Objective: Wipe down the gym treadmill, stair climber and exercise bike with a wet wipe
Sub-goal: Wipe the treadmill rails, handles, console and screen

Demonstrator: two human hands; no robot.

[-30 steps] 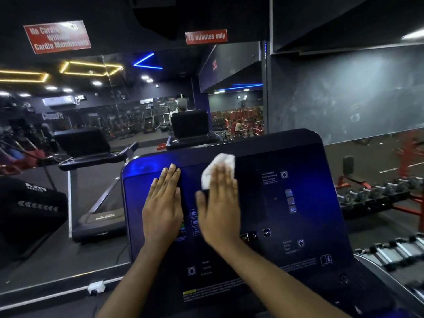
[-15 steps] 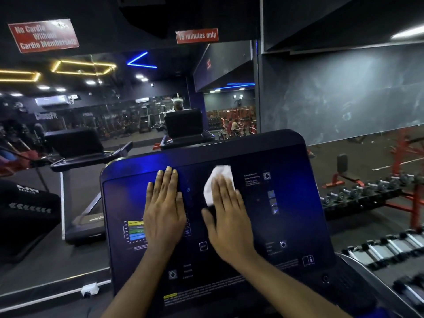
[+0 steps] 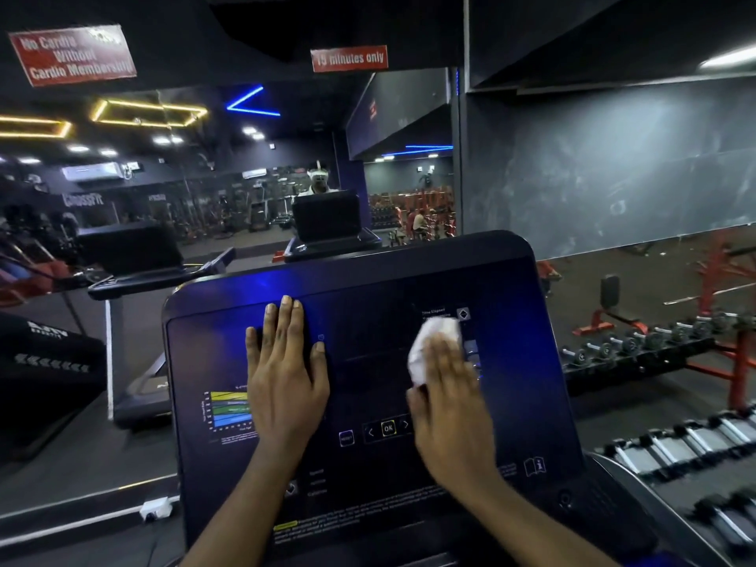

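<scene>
A dark glossy treadmill console (image 3: 368,333) fills the middle of the head view, tilted towards me. My left hand (image 3: 286,374) lies flat on its left half with straight fingers. My right hand (image 3: 450,407) presses a crumpled white wet wipe (image 3: 433,345) flat against the right half of the panel, below the small white labels. Most of the wipe sticks out beyond my fingertips. An OK button (image 3: 388,428) with arrows shows between my two wrists.
A wall mirror (image 3: 204,190) behind the console reflects the gym and another treadmill (image 3: 135,263). Racks of dumbbells (image 3: 654,341) stand at the right, with more dumbbells (image 3: 687,444) nearer. A white plug block (image 3: 155,508) sits on the floor strip at lower left.
My right hand has slid the wipe to the right across the console, from near the middle to the right side. My left hand has stayed flat on the left half.
</scene>
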